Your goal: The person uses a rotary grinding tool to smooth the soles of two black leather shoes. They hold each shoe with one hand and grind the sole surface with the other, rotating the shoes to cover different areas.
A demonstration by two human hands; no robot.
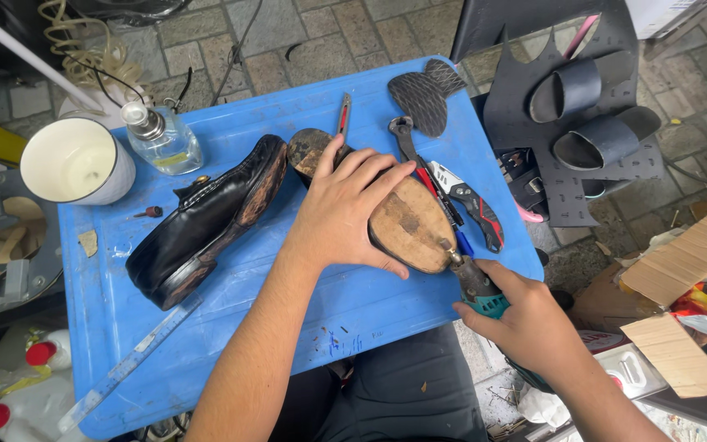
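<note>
We press our left hand (339, 214) flat, fingers spread, on the upturned shoe (407, 221) that lies sole-up near the middle of the blue table (288, 311), toward its right edge. The worn brown sole faces us, and the heel end points to the far edge. Our right hand (525, 315) is closed round a teal rotary tool (478, 288) just off the table's right edge, and the tool's tip touches the near right rim of that sole.

A second black shoe (206, 221) lies on its side just left of the first, toward the left half of the table, its scuffed sole turned to the right.

At the far left corner stands a white cup (83, 160); its inside looks pale and we cannot tell whether anything is in it. Beside it, on the far edge, a clear glass bottle (161, 139) with a metal top holds a little yellowish liquid at its bottom.

Near the far right corner lie a dark rubber sole piece (425, 94), a utility knife (343, 115), a pair of pincers (407, 135) and a red-and-black cutter (472, 200). A metal ruler (128, 364) lies along the near left corner. Below the left edge stand white bottles with red caps (34, 368).
</note>
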